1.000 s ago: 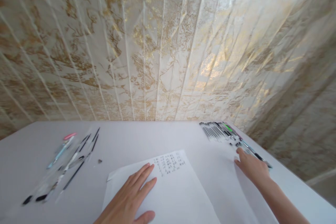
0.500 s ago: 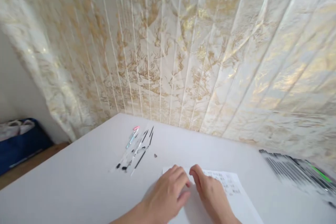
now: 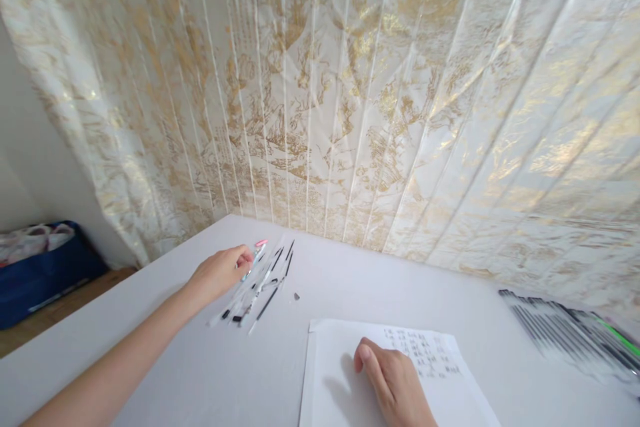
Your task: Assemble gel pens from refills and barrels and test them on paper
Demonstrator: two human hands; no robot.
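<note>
My left hand [image 3: 220, 273] reaches to the left side of a loose pile of pens and pen parts [image 3: 265, 287]. Its fingers are curled by a light blue pen [image 3: 247, 273]; whether they grip it is too small to tell. A pink piece [image 3: 261, 243] lies just beyond the fingertips. Over the white paper [image 3: 330, 347], my right hand [image 3: 393, 380] is loosely curled, thumb against the index finger, and I cannot make out anything in it. Rows of dark handwriting [image 3: 425, 353] show on the paper's upper right.
A small dark bit [image 3: 297, 295] lies right of the pile on the white table [image 3: 210, 373]. Many dark pens [image 3: 565, 327] and a green one [image 3: 617, 335] lie in a row at the right. Behind hangs a gold-patterned curtain [image 3: 320, 93]. A blue bag [image 3: 45, 273] stands at the left.
My left hand has left the paper and moved up and left to the pen pile. My right hand stays over the paper, slightly lower. More of the sheet is uncovered.
</note>
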